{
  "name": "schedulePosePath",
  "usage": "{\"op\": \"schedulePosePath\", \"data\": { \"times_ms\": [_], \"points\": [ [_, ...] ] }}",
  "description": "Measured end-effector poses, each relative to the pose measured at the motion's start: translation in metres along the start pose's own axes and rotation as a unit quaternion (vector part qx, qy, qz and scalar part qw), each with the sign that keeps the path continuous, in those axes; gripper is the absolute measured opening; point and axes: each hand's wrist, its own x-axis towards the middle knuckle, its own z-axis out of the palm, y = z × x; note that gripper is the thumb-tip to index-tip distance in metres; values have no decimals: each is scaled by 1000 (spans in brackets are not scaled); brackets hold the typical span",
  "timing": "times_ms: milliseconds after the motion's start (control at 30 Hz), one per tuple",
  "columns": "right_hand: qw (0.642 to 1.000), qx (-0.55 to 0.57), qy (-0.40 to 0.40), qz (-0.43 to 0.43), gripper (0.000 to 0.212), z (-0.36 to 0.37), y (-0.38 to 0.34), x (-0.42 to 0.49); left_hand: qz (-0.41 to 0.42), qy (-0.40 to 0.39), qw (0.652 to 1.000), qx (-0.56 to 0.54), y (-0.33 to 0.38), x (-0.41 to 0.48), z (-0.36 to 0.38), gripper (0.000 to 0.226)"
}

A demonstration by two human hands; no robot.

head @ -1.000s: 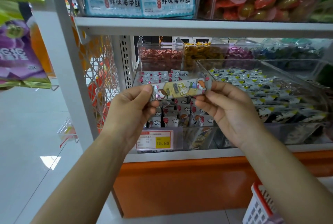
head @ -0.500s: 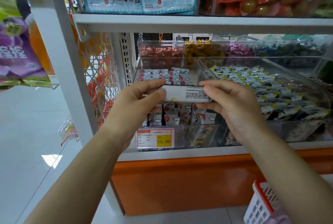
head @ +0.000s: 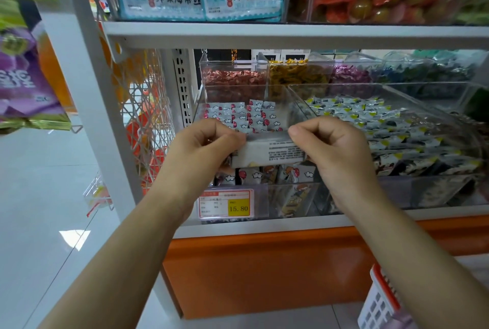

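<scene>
Head view: the small white foil-wrapped snack packet (head: 267,152) is at the middle of the frame. Its printed back faces me, and I hold it level just above the front of a clear plastic bin (head: 277,93). My left hand (head: 209,143) pinches its left end and my right hand (head: 330,148) pinches its right end. The fingers (head: 232,140) of both are curled tight on the wrapper.

I think the main risk is in that two-ended grip. If I pull the ends apart or twist them, the thin wrapper may tear at its seam. If one pinch slips, the packet would swing down and drop among the packets below, where it would be hard to pick out again. It could also tip over the bin's front wall towards the floor.

The bin under my hands holds small red-and-white packets with cloud prints (head: 238,114). A yellow price label (head: 238,207) hangs on its front. Just right of it, a wider clear bin (head: 423,191) holds black, white and yellow packets (head: 383,127). Behind them stand more clear bins, with reddish-brown sweets (head: 232,77), yellow ones (head: 299,71) and purple ones (head: 349,74). A white plastic basket with a red rim (head: 381,299) sits at the lower right, well apart from the packet.
</scene>
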Motion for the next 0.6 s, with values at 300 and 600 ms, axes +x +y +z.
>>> {"op": "schedulePosePath", "data": {
  "times_ms": [300,600],
  "points": [
    [996,64,10,53,22,-3,1,1,-2,-19,999,-28,3,-1,-1,20],
    [989,115,29,83,27,-5,0,1,-23,-44,997,-67,1,-1,0,26]
  ]
}}
